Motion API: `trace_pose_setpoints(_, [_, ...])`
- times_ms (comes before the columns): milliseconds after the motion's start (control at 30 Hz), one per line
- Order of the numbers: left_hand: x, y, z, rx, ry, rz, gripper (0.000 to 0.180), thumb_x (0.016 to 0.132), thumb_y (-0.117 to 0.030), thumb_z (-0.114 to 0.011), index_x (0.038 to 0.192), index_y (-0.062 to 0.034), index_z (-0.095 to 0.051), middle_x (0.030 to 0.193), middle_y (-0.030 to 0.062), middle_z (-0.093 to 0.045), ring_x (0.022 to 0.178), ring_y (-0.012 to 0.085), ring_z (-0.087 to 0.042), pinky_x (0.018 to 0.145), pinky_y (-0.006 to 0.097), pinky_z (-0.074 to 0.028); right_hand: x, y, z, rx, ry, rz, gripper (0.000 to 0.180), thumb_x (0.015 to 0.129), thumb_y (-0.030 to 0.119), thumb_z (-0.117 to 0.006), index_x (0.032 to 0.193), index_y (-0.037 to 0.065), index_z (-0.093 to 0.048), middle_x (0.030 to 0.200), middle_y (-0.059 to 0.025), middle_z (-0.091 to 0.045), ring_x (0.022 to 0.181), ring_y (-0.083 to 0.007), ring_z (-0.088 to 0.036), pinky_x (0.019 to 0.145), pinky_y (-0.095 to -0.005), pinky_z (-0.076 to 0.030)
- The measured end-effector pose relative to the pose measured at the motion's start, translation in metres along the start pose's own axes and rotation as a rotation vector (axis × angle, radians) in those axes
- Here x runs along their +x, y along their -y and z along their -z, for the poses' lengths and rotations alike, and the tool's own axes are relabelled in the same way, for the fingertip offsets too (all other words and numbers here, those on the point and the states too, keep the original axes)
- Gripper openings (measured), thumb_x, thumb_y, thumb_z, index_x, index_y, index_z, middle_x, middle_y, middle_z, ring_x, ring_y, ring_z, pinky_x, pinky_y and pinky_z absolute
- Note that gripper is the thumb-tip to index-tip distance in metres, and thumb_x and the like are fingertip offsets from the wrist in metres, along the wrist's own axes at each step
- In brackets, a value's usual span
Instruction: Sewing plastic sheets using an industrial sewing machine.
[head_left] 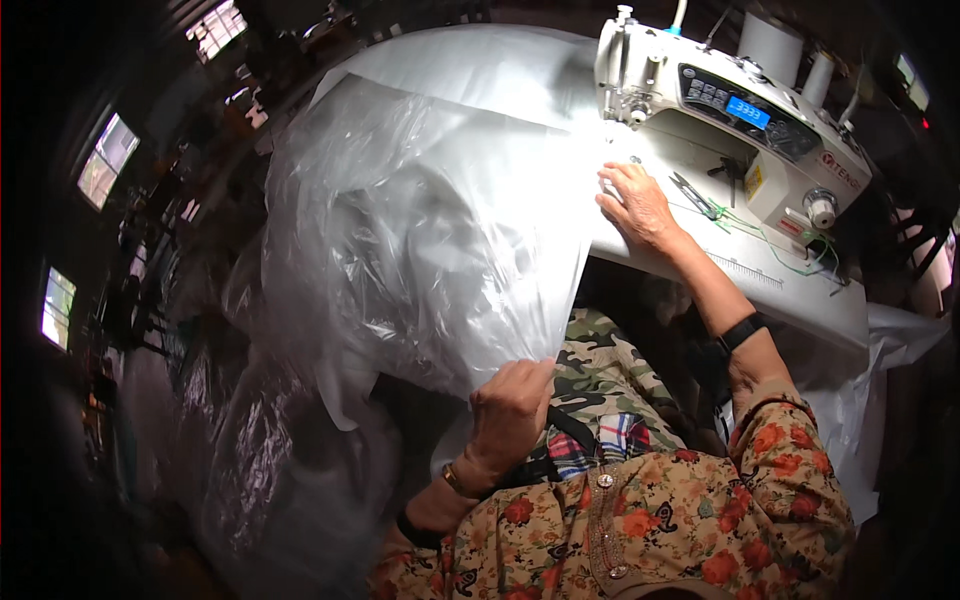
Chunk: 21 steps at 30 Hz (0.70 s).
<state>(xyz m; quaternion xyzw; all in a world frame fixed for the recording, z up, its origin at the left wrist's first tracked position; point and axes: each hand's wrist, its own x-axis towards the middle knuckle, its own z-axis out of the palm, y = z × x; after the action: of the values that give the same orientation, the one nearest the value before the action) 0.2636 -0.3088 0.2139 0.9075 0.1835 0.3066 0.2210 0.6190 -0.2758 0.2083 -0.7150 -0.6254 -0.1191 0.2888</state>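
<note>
A broad, translucent, whitish plastic sheet [430, 230] is spreading toward eleven o'clock from the middle of the view, its glossy surface wrinkling all over, its tip between four and five o'clock drawing into tight folds, and a loose flap [346, 400] hanging at seven. From that tip its straight edge is running up toward one o'clock, into glare that is hiding detail beside a white sewing machine [735, 112], which is standing upright at two o'clock, its blue display [748, 113] glowing.
</note>
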Motion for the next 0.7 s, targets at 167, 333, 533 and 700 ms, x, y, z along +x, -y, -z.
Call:
trace_pose_setpoints(167, [-0.008, -0.002, 0.003, -0.051, 0.071, 0.057, 0.054, 0.082, 0.001, -0.06, 0.136, -0.0007, -0.056, 0.095, 0.0156, -0.062, 0.076, 0.0353, -0.064, 0.066, 0.042, -0.051, 0.001, -0.005, 0.0, -0.024, 0.014, -0.037, 0.036, 0.092, 0.034, -0.066, 0.116, 0.007, -0.063, 0.129, -0.0138, -0.06, 0.121, -0.0316, -0.054, 0.101, -0.0432, -0.041])
trace_pose_setpoints(333, [-0.014, 0.011, -0.012, -0.021, 0.102, 0.082, 0.054, 0.082, 0.004, -0.054, 0.136, 0.0023, -0.054, 0.095, 0.0179, -0.059, 0.076, 0.0382, -0.062, 0.069, 0.044, -0.051, 0.002, -0.008, 0.0, -0.038, 0.028, -0.026, 0.038, 0.093, 0.037, -0.064, 0.115, 0.006, -0.063, 0.13, -0.0164, -0.058, 0.122, -0.033, -0.052, 0.102, -0.0452, -0.039])
trace_pose_setpoints(533, [0.003, 0.024, -0.029, -0.128, 0.15, 0.122, 0.033, 0.08, 0.001, -0.054, 0.111, -0.0029, -0.066, 0.087, 0.0175, -0.055, 0.077, 0.0382, -0.06, 0.068, 0.047, -0.048, 0.007, -0.011, 0.001, -0.013, 0.044, -0.006, 0.039, 0.091, 0.042, -0.063, 0.107, 0.006, -0.062, 0.111, -0.0143, -0.063, 0.112, -0.0318, -0.055, 0.098, -0.0462, -0.039])
trace_pose_setpoints(700, [0.019, 0.035, -0.04, -0.1, 0.113, 0.058, 0.028, 0.077, 0.0, -0.054, 0.1, -0.0032, -0.071, 0.077, 0.0162, -0.054, 0.069, 0.0363, -0.058, 0.063, 0.044, -0.047, 0.012, -0.012, 0.003, -0.018, 0.077, -0.057, 0.04, 0.092, 0.043, -0.063, 0.109, 0.006, -0.063, 0.111, -0.0148, -0.064, 0.115, -0.0309, -0.055, 0.101, -0.0458, -0.037])
